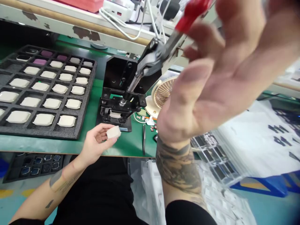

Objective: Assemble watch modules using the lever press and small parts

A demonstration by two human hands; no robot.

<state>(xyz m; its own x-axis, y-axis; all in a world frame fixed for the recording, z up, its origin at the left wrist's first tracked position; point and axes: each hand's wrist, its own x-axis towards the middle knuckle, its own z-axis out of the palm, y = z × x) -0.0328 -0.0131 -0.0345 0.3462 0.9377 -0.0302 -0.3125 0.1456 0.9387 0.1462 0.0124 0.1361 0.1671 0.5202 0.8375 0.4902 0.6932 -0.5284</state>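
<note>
My left hand (97,142) pinches a small white case (113,132) between thumb and fingers, just in front of a black toggle press (122,106). Another white piece (115,114) sits in the fixture under the press. High at the right, my right hand (211,68) is raised close to the camera beside the press's red-handled lever (192,14). Its thumb and fingers are apart and nothing shows between them; whether the fingertips touch the red grip is hard to tell. At the left, a dark foam tray (81,125) holds several white cases in its pockets.
Tweezers (143,139) lie on the green mat (131,147) right of the press. Behind my right wrist stands a beige fan (164,92). A clear plastic tray (220,159) with dark parts is at the right. White cables (122,25) hang from the shelf above.
</note>
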